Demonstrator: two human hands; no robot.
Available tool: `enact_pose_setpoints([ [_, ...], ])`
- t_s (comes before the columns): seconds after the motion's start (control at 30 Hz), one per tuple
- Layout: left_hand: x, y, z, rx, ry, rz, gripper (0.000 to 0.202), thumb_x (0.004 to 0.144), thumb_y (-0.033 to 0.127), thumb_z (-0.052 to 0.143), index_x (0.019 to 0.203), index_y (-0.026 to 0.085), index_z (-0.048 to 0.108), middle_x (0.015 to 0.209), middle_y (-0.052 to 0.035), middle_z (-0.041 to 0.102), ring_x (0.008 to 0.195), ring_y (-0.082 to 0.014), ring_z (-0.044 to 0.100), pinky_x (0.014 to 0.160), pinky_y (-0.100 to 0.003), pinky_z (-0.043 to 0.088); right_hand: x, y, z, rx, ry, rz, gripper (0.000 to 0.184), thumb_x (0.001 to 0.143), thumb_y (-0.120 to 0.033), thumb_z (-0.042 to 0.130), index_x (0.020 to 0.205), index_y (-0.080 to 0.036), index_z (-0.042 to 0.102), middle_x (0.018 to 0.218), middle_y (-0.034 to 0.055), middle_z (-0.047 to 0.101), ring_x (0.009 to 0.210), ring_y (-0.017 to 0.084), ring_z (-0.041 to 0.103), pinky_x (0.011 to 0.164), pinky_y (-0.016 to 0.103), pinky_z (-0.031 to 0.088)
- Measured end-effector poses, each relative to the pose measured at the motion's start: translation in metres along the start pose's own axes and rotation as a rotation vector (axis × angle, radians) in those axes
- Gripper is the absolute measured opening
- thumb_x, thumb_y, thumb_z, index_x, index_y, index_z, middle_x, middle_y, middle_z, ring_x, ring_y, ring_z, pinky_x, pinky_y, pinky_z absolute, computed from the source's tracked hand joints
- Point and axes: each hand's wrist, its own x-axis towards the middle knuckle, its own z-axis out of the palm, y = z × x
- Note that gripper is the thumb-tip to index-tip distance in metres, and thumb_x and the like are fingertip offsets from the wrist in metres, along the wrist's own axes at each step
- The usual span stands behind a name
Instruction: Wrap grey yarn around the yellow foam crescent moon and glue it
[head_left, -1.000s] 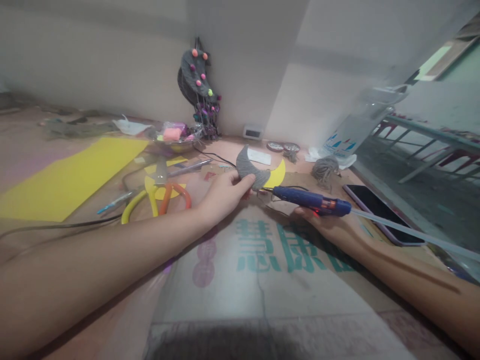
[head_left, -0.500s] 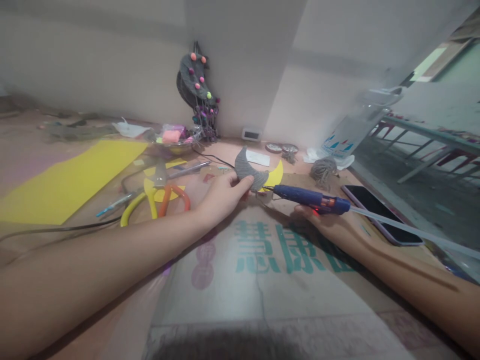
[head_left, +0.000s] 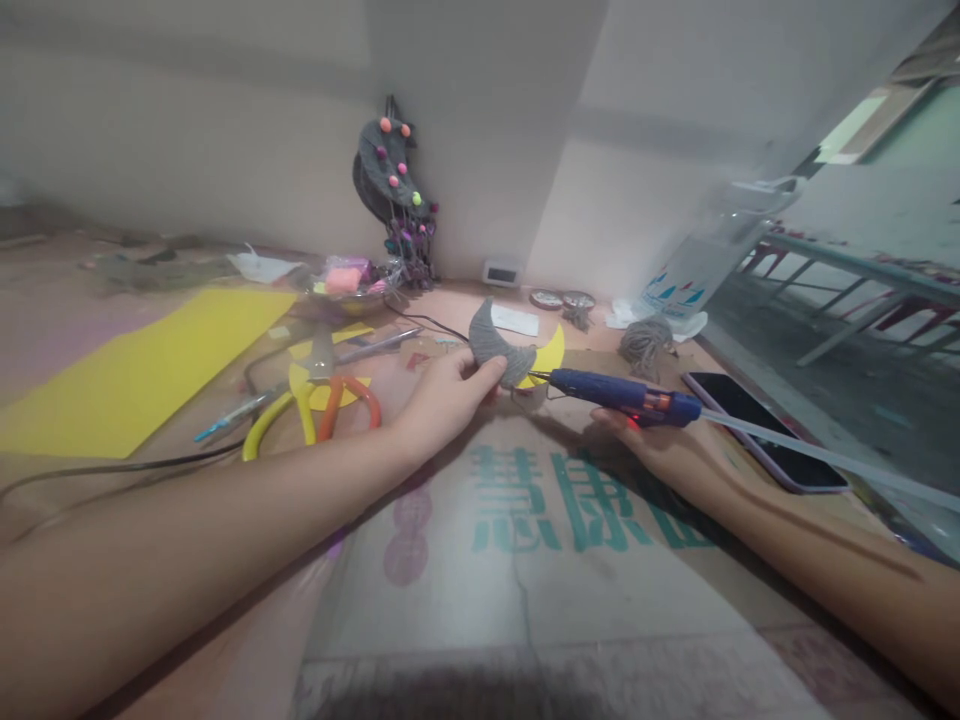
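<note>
My left hand [head_left: 457,392] pinches a crescent moon cutout [head_left: 496,340] between thumb and fingers. Grey yarn is wound over most of the crescent; its right tip is bare yellow. My right hand [head_left: 637,432] is wrapped around a blue hot glue gun [head_left: 622,390], with a red light glowing on it. The gun's metal nozzle points left, at the border of yarn and yellow; whether it touches cannot be told. A long whitish glue stick [head_left: 795,440] runs out of the gun's back end. Loose yarn hangs below the crescent.
Scissors [head_left: 300,405] with yellow and orange handles lie left, beside a yellow sheet [head_left: 150,370] and a pen [head_left: 232,412]. A grey yarn ball [head_left: 646,343], phone [head_left: 765,430] and plastic jug [head_left: 690,270] stand right. A decorated grey moon [head_left: 386,170] leans on the wall. Cardboard [head_left: 420,620] lies underneath.
The view has tilted up slightly. The crescent, my left hand and the glue gun keep nearly the same places relative to each other.
</note>
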Motion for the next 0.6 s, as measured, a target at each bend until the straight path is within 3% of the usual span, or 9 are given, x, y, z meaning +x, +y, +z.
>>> enact_pose_setpoints([
  [0.13,0.0,-0.0013,0.0001,0.01,-0.001,0.018,0.037,0.084,0.05,0.053,0.065,0.018,0.055,0.061,0.0025,0.056,0.053,-0.0107,0.044,0.053,-0.025,0.031,0.0025,-0.0035,-0.0008,0.076,-0.053,0.001,0.022,0.081,-0.047,0.058,0.08,-0.026,0.064,0.082,0.0043,0.074,0.078,0.027,0.07,0.07,0.039,0.059],
  [0.4,-0.0005,-0.0024,-0.0005,0.027,0.006,0.017,0.038,0.084,0.051,0.052,0.065,0.018,0.054,0.059,0.0038,0.054,0.051,-0.01,0.042,0.054,-0.025,0.031,0.0034,-0.0002,-0.0013,0.049,-0.049,0.035,0.021,0.081,-0.046,0.06,0.075,-0.026,0.066,0.073,0.0037,0.073,0.071,0.026,0.07,0.065,0.038,0.059],
  [0.6,-0.0011,0.0015,-0.0004,0.024,-0.004,0.013,0.036,0.084,0.049,0.053,0.066,0.018,0.054,0.061,0.0033,0.055,0.055,-0.0113,0.045,0.055,-0.025,0.032,0.0045,-0.0014,-0.0042,0.022,0.01,-0.01,0.021,0.08,-0.045,0.062,0.084,-0.025,0.068,0.081,0.0042,0.074,0.083,0.027,0.07,0.079,0.04,0.057],
])
